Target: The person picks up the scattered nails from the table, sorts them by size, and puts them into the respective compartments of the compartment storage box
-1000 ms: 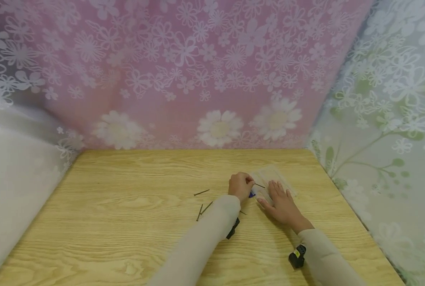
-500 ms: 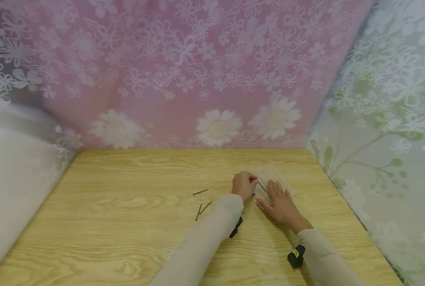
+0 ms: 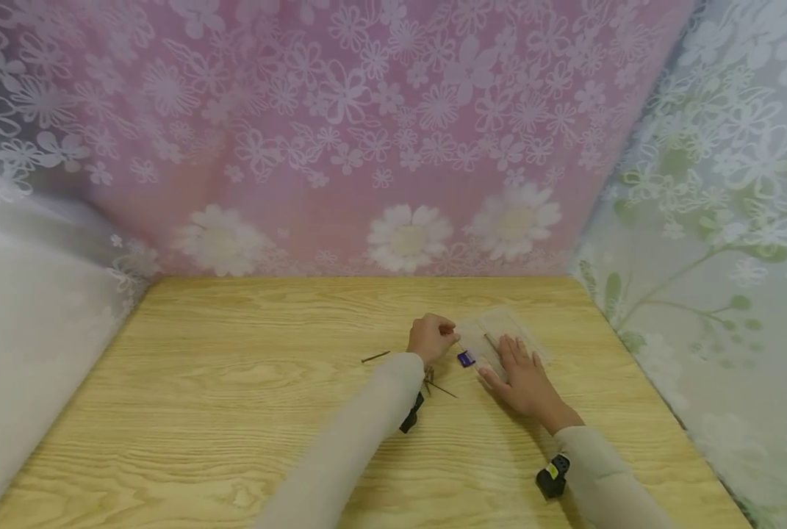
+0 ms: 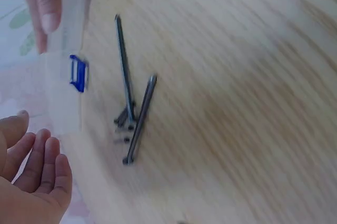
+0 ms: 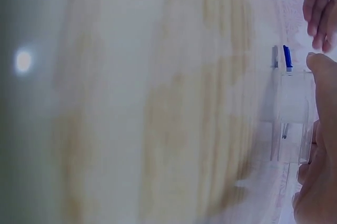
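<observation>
A clear plastic box (image 3: 504, 319) with divided compartments lies at the right of the table, its blue clasp (image 4: 79, 73) facing the left hand. One nail (image 3: 489, 340) lies inside it, partly covered by the right fingers. My left hand (image 3: 430, 338) hovers just left of the box, fingers loosely bent and nothing between them. My right hand (image 3: 522, 378) rests on the box with fingers stretched out and thumb at the near corner (image 5: 297, 79). Below the left hand, several dark nails (image 4: 140, 120) lie crossed on the wood.
A separate nail (image 3: 375, 357) lies left of the left forearm. Black wrist cameras sit under both sleeves, the right one (image 3: 552, 477) close over the wood-grain table (image 3: 234, 411). Flowered cloth walls (image 3: 406, 235) stand at the back and sides.
My left hand carried a nail over the box, let go of it there and drew back left with no nail. The blue clasp shows fully again. My right hand stayed on the box.
</observation>
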`<state>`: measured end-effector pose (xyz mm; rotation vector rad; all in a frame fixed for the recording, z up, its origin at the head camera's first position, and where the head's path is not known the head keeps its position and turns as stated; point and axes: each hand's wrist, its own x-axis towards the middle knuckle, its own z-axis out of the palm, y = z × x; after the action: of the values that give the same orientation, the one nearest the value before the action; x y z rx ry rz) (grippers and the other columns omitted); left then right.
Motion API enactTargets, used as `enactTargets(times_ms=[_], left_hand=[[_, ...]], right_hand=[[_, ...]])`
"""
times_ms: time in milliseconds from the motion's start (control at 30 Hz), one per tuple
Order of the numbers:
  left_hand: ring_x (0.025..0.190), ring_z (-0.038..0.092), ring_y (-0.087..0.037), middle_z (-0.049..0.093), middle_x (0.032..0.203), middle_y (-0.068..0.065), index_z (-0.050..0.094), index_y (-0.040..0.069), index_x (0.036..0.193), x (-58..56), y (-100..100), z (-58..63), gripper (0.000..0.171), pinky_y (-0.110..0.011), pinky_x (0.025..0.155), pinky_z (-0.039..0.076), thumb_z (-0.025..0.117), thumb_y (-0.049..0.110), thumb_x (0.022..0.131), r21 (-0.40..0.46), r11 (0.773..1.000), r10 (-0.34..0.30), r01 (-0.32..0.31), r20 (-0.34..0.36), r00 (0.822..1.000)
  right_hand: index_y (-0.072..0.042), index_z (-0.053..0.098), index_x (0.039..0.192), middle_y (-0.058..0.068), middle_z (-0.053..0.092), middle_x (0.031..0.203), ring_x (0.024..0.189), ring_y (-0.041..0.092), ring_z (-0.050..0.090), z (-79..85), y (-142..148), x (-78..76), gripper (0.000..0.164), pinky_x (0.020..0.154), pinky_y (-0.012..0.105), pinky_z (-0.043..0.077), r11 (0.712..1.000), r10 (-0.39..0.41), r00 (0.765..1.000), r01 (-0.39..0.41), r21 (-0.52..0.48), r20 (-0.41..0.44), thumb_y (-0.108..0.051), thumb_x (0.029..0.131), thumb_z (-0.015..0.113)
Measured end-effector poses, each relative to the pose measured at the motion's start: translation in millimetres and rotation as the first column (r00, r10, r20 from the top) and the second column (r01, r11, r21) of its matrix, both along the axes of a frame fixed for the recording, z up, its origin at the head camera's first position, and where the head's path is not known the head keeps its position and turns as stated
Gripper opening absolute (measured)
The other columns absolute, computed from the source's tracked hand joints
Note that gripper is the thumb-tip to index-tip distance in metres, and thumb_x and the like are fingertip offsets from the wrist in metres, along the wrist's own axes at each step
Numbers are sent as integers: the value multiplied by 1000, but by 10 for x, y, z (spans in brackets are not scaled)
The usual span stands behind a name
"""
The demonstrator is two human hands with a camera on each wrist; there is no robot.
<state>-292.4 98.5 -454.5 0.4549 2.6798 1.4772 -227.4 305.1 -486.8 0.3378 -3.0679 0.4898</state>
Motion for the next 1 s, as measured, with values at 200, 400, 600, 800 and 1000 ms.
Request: enactTargets(times_ms=[200, 400, 600, 800, 1000], left_hand=[[94, 65, -20, 70, 102, -8, 69, 1, 113, 31, -286, 83, 27, -30, 78, 54, 69, 14, 90, -61, 998, -1, 3, 33, 999], [100, 64, -25, 68, 108, -12, 66, -1, 118, 57, -650, 26, 32, -37, 83, 53, 69, 13, 89, -96, 995, 18, -14, 44, 999], [102, 62, -29, 67, 110, -15, 65, -2, 119, 54, -981, -24, 33, -41, 85, 52, 69, 12, 89, -117, 992, 46, -40, 45, 998], [94, 62, -26, 66, 101, -11, 67, -2, 111, 39, -1252, -71, 29, -39, 81, 52, 71, 16, 88, -195, 980, 58, -47, 52, 997], [83, 62, -21, 67, 91, -8, 71, -1, 101, 81, -1450, -94, 24, -35, 74, 52, 75, 15, 84, -224, 974, 32, -16, 68, 997]], right_hand=[[9, 14, 149, 29, 13, 155, 142, 48, 8, 16, 11, 9, 87, 108, 67, 6, 1000, 7, 1000, -7, -6, -6, -55, 97, 43], [9, 13, 149, 29, 12, 155, 142, 47, 7, 4, 10, 12, 88, 109, 67, 6, 1000, 12, 1000, -12, -4, 4, -56, 97, 42], [10, 13, 149, 30, 12, 155, 142, 48, 7, -3, 0, 6, 88, 109, 67, 6, 1000, 17, 1000, -17, -4, -3, -55, 98, 42], [11, 15, 148, 32, 15, 153, 141, 50, 10, -15, 3, 16, 87, 108, 68, 7, 999, 25, 999, -26, -35, -26, -53, 97, 45], [10, 14, 148, 31, 14, 154, 141, 49, 9, -6, -1, 13, 88, 108, 67, 7, 999, 23, 1000, -24, -35, -20, -55, 97, 44]])
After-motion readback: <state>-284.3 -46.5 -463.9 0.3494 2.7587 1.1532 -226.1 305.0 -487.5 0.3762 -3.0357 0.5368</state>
